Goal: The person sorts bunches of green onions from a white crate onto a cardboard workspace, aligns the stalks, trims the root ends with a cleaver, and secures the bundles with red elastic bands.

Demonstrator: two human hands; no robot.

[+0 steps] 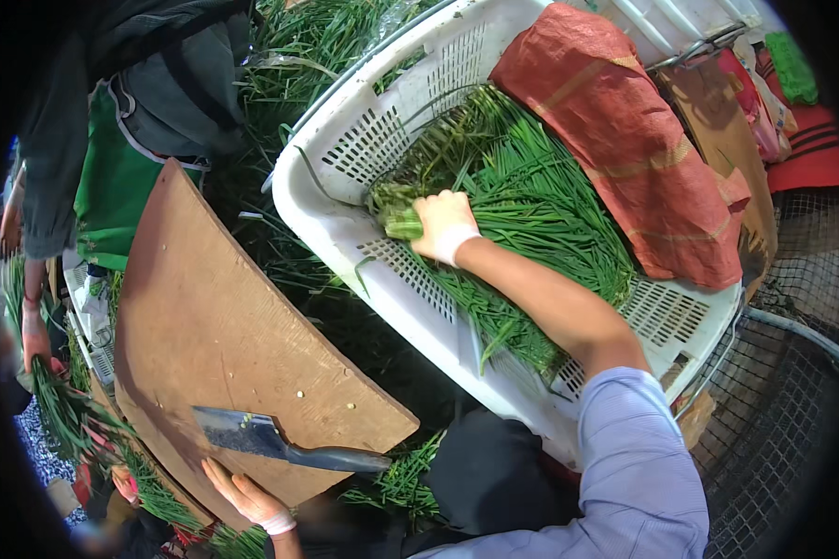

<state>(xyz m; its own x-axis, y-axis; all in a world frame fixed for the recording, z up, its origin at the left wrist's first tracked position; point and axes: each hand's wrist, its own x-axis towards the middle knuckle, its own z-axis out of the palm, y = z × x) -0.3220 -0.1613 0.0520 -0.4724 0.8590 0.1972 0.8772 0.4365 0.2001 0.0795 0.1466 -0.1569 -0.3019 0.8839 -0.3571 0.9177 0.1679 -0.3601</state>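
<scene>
Inside a white slotted plastic basket (335, 216), my right hand (444, 223) grips the pale stalk end of a bunch of garlic chives (403, 222). Long green leaves (538, 195) spread over the basket's floor to the right of it. My left hand (241, 492) lies on the near edge of a brown wooden board (210, 307), palm down with the thumb apart and nothing in it. Just beyond its fingers rests a cleaver (252, 433) with a dark handle, bearing small pale bits on its blade. Each wrist has a white band.
A red woven sack (615, 140) drapes over the basket's right side. Loose greens (307, 42) cover the ground behind. At far left, another person's hand (35, 339) holds long greens. Black netting (762, 433) and a metal bar (800, 339) lie to the right.
</scene>
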